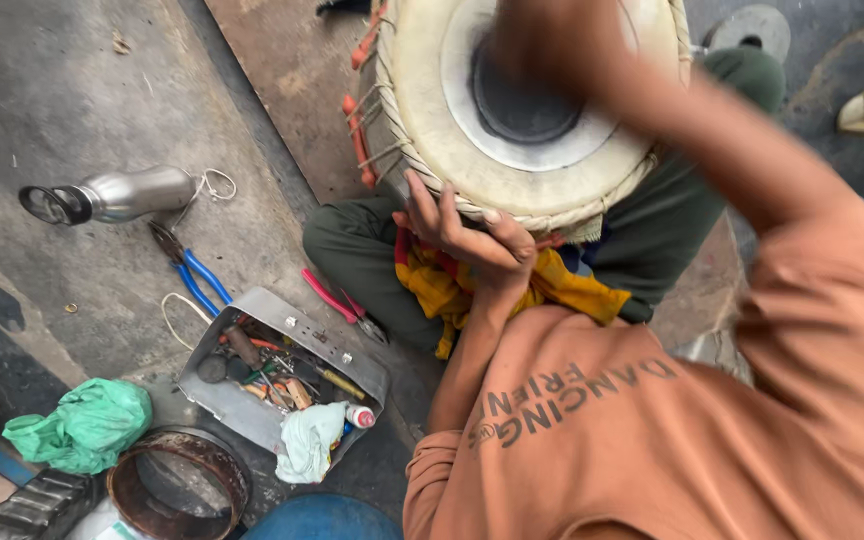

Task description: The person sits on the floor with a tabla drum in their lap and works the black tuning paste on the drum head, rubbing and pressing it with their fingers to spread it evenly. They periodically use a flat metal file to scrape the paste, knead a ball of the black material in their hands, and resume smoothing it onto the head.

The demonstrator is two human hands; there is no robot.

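Grey concrete floor (pixel 72 90), stained and littered with hand tools, surrounds a person seated cross-legged in an orange shirt (pixel 652 430) and dark green trousers. A hand drum (pixel 532 100) with a pale skin head, a dark round centre patch and woven lacing along its rim rests tilted in the lap, on a yellow cloth (pixel 452 285). The left hand (pixel 467 235) presses against the drum's lower rim, its fingers (pixel 432 205) spread and curled over the lacing, gripping the edge. The right hand (pixel 542 45) lies blurred over the dark centre of the drumhead; whether its fingers are open or closed cannot be told. Just beside the left knee lie pink-handled pliers (pixel 337 300). Near them an open metal box (pixel 282 375) holds screwdrivers and small parts, with a white rag (pixel 307 440) draped at its corner. Blue-handled pliers (pixel 192 270) lie close to a steel bottle (pixel 117 195) resting on its side. A crumpled green plastic bag (pixel 87 425) sits next to a rusty round tin (pixel 182 485) at the lower left.
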